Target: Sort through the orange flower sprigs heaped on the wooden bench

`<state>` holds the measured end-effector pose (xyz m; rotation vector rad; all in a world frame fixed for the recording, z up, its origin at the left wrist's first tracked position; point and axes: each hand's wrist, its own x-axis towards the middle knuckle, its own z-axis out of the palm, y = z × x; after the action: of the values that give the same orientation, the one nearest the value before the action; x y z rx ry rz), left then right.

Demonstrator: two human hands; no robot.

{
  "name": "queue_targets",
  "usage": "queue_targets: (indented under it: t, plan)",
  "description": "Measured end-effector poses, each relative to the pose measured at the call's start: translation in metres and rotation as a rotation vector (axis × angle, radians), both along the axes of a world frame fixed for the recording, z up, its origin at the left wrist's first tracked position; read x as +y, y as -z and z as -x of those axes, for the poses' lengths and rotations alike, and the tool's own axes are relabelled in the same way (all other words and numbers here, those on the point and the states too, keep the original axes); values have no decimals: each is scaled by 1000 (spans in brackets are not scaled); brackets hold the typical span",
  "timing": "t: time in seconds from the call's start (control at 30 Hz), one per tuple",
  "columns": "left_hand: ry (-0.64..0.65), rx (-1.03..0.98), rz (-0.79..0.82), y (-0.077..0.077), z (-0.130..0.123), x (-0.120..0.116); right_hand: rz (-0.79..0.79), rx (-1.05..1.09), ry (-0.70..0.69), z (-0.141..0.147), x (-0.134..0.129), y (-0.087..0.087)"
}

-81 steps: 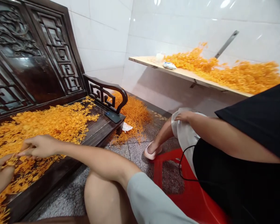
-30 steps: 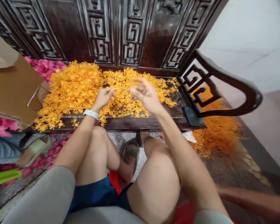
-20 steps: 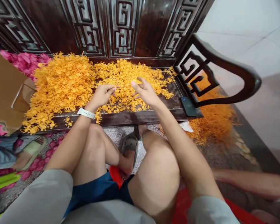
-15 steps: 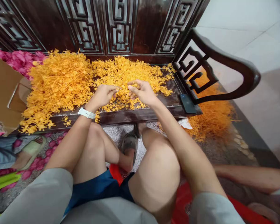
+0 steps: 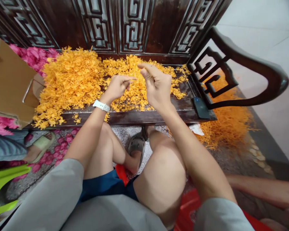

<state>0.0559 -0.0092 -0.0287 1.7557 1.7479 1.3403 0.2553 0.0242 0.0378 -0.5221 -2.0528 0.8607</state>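
Yellow plastic flower pieces lie on a dark wooden bench [image 5: 144, 116], in a tall heap [image 5: 72, 83] at the left and a flatter spread [image 5: 139, 96] in the middle. Above the left part of the spread, my left hand [image 5: 118, 87] has its thumb and fingers pinched together; what they hold, if anything, is too small to tell. My right hand [image 5: 157, 84] is raised over the spread to the right, thumb and index finger close together at a small yellow piece. The two hands are apart.
A phone [image 5: 201, 107] lies at the bench's right end beside the carved armrest [image 5: 255, 64]. Orange stems [image 5: 228, 122] are piled on the floor beyond. A cardboard box [image 5: 12, 80] and pink flowers [image 5: 36, 59] are at the left. Another person's arm [image 5: 262, 189] shows lower right.
My right hand has risen and moved away from my left hand, which was close to it over the spread. The whole view has shifted, with the bench now further right.
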Motion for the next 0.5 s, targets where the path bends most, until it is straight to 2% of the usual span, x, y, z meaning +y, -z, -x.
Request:
queue_targets:
  t: [0.17, 0.3, 0.37, 0.5]
  plan:
    - [-50, -65, -83, -7, -11, 18, 40, -126, 28, -3, -25, -19]
    - [-4, -100, -45, -7, -16, 27, 80, -172, 62, -10, -29, -18]
    - [-19, -169, -39, 3, -6, 33, 149, -175, 21, -16, -23, -12]
    - [-148, -384, 68, 42, 42, 38, 301, -280, -73, -25, 0, 5]
